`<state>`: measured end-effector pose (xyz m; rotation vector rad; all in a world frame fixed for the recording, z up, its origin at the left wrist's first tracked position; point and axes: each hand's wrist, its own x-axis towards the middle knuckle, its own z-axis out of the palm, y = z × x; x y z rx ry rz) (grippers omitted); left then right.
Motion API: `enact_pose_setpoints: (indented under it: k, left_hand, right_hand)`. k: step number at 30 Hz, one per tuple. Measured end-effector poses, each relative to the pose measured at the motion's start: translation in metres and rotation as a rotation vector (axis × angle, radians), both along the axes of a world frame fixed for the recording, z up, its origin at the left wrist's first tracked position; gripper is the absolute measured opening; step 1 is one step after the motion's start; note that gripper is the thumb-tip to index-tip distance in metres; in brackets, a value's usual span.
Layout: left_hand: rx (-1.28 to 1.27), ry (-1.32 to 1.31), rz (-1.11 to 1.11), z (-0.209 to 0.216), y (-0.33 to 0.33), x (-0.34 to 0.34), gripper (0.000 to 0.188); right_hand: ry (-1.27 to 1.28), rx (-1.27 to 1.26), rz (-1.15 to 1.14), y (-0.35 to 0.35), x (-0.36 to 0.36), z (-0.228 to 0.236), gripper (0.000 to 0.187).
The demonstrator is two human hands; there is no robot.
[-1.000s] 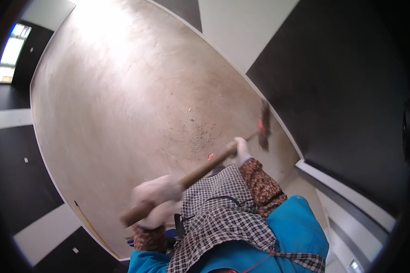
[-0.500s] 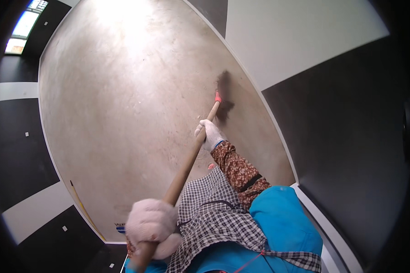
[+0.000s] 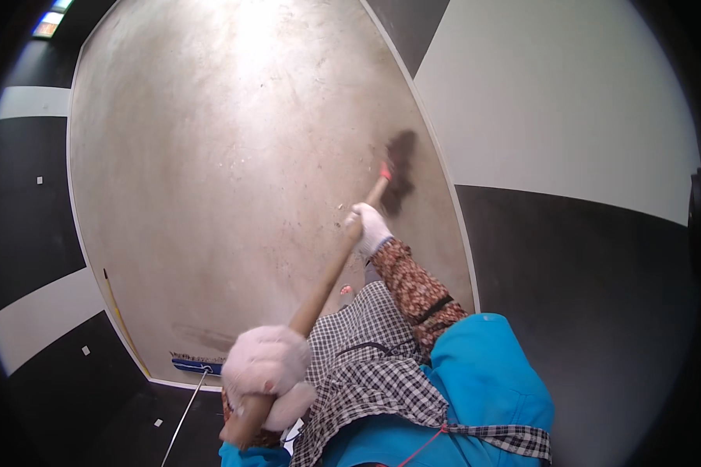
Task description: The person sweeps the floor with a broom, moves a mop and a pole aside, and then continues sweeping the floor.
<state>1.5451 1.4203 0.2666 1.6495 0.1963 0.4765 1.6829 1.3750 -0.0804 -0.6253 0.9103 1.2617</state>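
Note:
A long broom with a thick wooden handle (image 3: 323, 282) slants from the lower left toward the right side of the floor. Its red socket (image 3: 385, 170) meets a dark, fuzzy-looking head (image 3: 403, 167) resting on the floor near the right wall. My left hand (image 3: 269, 373), in a white glove, is closed round the handle's near end, by my waist. Farther along the handle, my right hand (image 3: 371, 229), also in a white glove, grips it below the socket. The head is blurred, so its bristles cannot be made out singly.
A blue-headed floor sweeper (image 3: 197, 365) with a thin pale pole lies at the lower left. A thin yellow stick (image 3: 125, 325) lies along the left floor edge. Small specks of debris (image 3: 340, 206) dot the smooth grey-brown floor (image 3: 195, 210). Black-and-white walls (image 3: 553, 288) border it.
The view has shifted, bringing the blue sweeper and its pole into fuller sight. The broom head and my right hand appear slightly farther right; both hands keep their hold.

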Motion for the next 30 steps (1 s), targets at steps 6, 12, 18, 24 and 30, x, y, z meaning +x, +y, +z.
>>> enact_pose_setpoints:
  k: [6,12,18,24,30]
  left_hand:
    - [0.024,-0.018,0.017,0.041,0.020,-0.018,0.025]
    - [-0.327,-0.075,0.263,-0.032,0.004,-0.005,0.027]
    - [-0.067,0.001,0.275,-0.026,0.011,-0.028,0.026]
    - [0.234,-0.125,0.651,0.030,-0.036,-0.071,0.036]
    - [0.415,0.090,1.140,-0.028,-0.088,-0.111,0.034]
  right_hand:
    - [-0.099,-0.069,0.015,0.009,0.007,0.065,0.011]
    - [-0.045,-0.395,0.076,-0.070,0.020,0.018,0.015]
    - [-0.094,-0.001,0.222,0.025,0.006,-0.030,0.011]
    - [-0.060,0.133,0.422,0.108,-0.073,0.054,0.009]
    - [-0.392,0.279,1.076,0.047,-0.159,0.115,0.031]
